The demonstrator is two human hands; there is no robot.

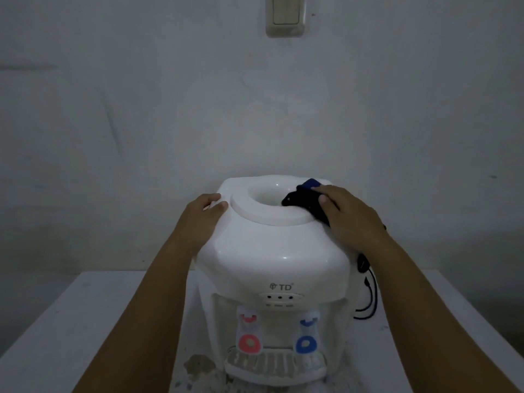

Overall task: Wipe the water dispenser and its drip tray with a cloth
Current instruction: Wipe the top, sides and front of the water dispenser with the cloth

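Dispenser: the white water dispenser [272, 251] stood upright on the table [85, 321] near its back edge, taps and drip tray [276, 364] facing the person.
Cloth: a dark blue cloth [307, 201] lay on the right rim of the top opening.
Right hand [351, 217]: pressed flat on the cloth, fingers straight.
Left hand [202, 215]: rested open on the dispenser's top left shoulder.
Hidden: part of the cloth under the hand.
Around: a black cord [368, 290] at the dispenser's right; a wall switch [286, 15] above.
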